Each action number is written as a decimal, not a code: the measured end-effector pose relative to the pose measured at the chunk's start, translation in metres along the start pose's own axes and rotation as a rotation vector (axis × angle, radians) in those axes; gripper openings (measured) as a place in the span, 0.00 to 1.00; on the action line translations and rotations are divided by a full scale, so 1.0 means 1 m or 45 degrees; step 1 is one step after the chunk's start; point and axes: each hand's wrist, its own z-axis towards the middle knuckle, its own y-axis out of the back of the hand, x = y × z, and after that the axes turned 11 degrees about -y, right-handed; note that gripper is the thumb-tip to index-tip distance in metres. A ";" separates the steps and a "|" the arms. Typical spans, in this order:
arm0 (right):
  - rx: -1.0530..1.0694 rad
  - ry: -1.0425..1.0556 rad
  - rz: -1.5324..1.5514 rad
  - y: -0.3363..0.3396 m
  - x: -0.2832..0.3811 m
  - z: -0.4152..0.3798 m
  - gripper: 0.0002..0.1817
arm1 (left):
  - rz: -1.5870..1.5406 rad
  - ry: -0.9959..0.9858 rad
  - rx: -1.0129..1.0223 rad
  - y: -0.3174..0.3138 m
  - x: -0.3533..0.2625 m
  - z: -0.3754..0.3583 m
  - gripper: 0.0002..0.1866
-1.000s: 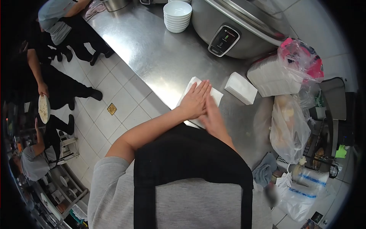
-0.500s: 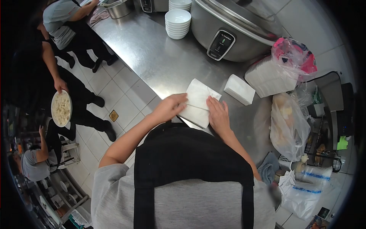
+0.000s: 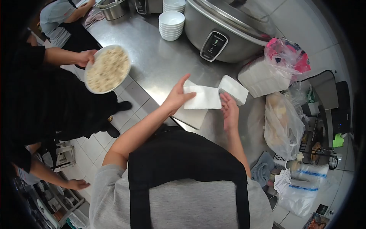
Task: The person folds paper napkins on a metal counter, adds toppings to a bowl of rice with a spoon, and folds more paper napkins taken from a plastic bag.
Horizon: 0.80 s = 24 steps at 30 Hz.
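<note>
Evidently, your left hand (image 3: 176,98) pinches a napkin (image 3: 207,99), likely for steadiness; your right hand (image 3: 231,113), fingers (image 3: 225,100) loosely open, sits around 3 o'clock.

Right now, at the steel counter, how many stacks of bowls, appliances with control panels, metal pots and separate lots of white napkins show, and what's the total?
Bowl stacks: 2, front and rear
Appliances: 2, large and partly visible
Metal pot: 1
Napkin lots: 4, raised, underneath, block, large pile
Total: 9
</note>
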 end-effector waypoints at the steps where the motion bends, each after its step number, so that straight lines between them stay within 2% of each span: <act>1: 0.136 -0.179 0.418 0.010 0.009 0.005 0.20 | 0.000 0.002 0.010 -0.009 0.006 0.011 0.40; 2: 0.270 -0.352 0.840 0.018 0.016 0.010 0.22 | 0.114 -0.069 0.079 -0.021 0.012 0.025 0.40; 3: 0.258 -0.346 0.844 0.024 0.023 0.017 0.22 | 0.228 -0.144 0.149 -0.034 0.016 0.039 0.40; 5: -0.073 -0.121 0.441 0.033 0.032 0.033 0.27 | 0.277 -0.080 0.158 -0.056 0.014 0.067 0.39; 7: -0.164 -0.132 0.311 0.051 0.030 0.050 0.28 | 0.330 -0.019 0.169 -0.069 0.026 0.099 0.39; 9: -0.297 -0.112 0.138 0.062 0.023 0.068 0.27 | 0.551 -0.143 0.139 -0.077 0.047 0.124 0.35; 10: -0.311 -0.105 0.127 0.071 0.020 0.073 0.27 | 0.537 -0.151 0.148 -0.085 0.051 0.130 0.35; 12: -0.418 -0.150 -0.060 0.081 0.010 0.081 0.26 | 0.766 -0.155 0.149 -0.091 0.059 0.137 0.35; 16: -0.458 -0.210 -0.172 0.087 -0.013 0.085 0.25 | 0.809 -0.158 0.146 -0.089 0.072 0.136 0.35; 18: -0.502 -0.109 -0.251 0.089 -0.023 0.090 0.25 | 0.833 -0.158 0.142 -0.089 0.077 0.136 0.35; 22: -0.523 -0.161 -0.301 0.085 -0.032 0.089 0.24 | 0.902 -0.200 0.135 -0.089 0.086 0.136 0.35; 24: -0.560 -0.086 -0.384 0.082 -0.036 0.087 0.25 | 0.869 -0.209 0.127 -0.089 0.090 0.135 0.35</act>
